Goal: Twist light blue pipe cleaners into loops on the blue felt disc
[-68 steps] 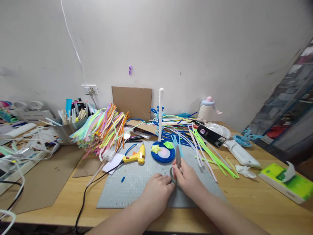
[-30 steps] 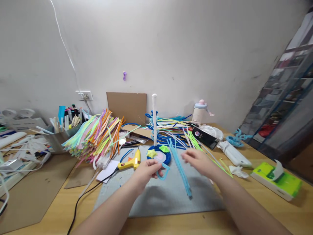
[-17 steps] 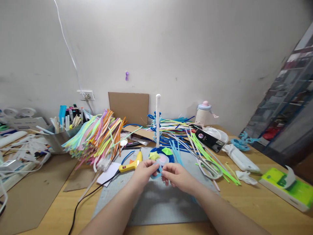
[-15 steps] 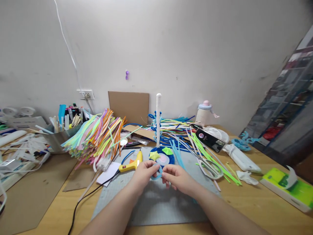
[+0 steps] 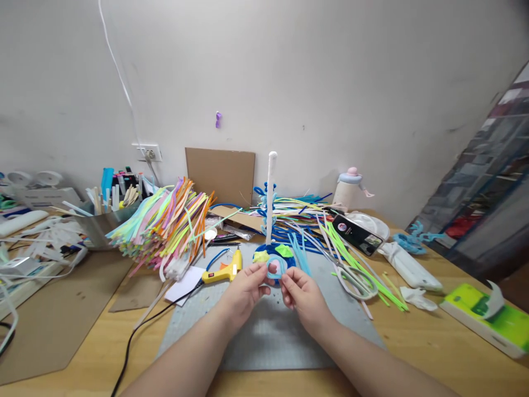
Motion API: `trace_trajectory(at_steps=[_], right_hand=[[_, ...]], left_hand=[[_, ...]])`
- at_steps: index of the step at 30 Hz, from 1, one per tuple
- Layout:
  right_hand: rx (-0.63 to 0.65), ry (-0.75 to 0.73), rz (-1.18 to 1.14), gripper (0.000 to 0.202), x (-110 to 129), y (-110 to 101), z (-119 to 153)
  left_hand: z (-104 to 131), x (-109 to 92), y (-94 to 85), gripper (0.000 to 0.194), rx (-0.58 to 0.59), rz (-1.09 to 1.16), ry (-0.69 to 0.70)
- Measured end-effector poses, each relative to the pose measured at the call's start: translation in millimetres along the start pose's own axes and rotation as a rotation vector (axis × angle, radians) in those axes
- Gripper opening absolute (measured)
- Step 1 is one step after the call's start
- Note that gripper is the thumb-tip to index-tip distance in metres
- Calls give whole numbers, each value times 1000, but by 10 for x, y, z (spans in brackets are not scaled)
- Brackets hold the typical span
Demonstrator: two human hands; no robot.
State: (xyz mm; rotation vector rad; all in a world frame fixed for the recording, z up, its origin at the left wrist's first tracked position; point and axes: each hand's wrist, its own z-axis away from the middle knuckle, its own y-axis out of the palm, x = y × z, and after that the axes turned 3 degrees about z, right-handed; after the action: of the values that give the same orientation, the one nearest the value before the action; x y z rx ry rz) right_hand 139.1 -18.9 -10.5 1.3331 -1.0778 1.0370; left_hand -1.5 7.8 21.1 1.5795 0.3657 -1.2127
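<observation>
Both hands pinch a small light blue loop of pipe cleaner [image 5: 276,258] in front of a round dark blue base. My left hand [image 5: 248,288] holds the loop's left side, my right hand [image 5: 300,289] its right side. The dark blue base [image 5: 290,266] carries a yellow star [image 5: 261,256] and a green star [image 5: 284,251]; its front is partly hidden by the hands and loop. From its back rises a white upright post [image 5: 270,198], with blue curls [image 5: 262,204] beside it. Everything stands on a grey mat [image 5: 264,342].
A yellow glue gun [image 5: 223,272] lies left of the hands, its black cable running forward. Scissors [image 5: 355,280], green pipe cleaners [image 5: 372,270] and a phone [image 5: 357,234] lie to the right. Back left is a large colourful pipe cleaner bundle [image 5: 165,226].
My hands have risen slightly and moved apart. The light blue piece now shows as an open loop between them. The camera view has shifted a little.
</observation>
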Motion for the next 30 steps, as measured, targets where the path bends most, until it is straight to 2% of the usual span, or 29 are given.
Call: trace_trajectory(at_steps=[4, 7, 12, 16, 22, 25, 30], right_hand=[[73, -2, -15, 30, -27, 0, -25], [107, 18, -72, 28, 17, -34, -38], [242, 260, -307, 20, 149, -115, -15], [263, 422, -484, 21, 173, -158, -27], [227, 464, -509, 23, 115, -141, -74], [212, 504, -426, 29, 86, -153, -89], [351, 694, -244, 34, 97, -212, -94]], left_hand=[[-18, 23, -34, 26, -19, -32, 24], [-44, 50, -80, 27, 12, -53, -5], [-39, 70, -101, 27, 55, -32, -95], [-36, 73, -118, 27, 64, 113, -176], [-74, 81, -151, 21, 8, 196, -267], [-79, 70, -169, 25, -2, 156, -359], [-71, 63, -197, 35, 49, -29, -541]])
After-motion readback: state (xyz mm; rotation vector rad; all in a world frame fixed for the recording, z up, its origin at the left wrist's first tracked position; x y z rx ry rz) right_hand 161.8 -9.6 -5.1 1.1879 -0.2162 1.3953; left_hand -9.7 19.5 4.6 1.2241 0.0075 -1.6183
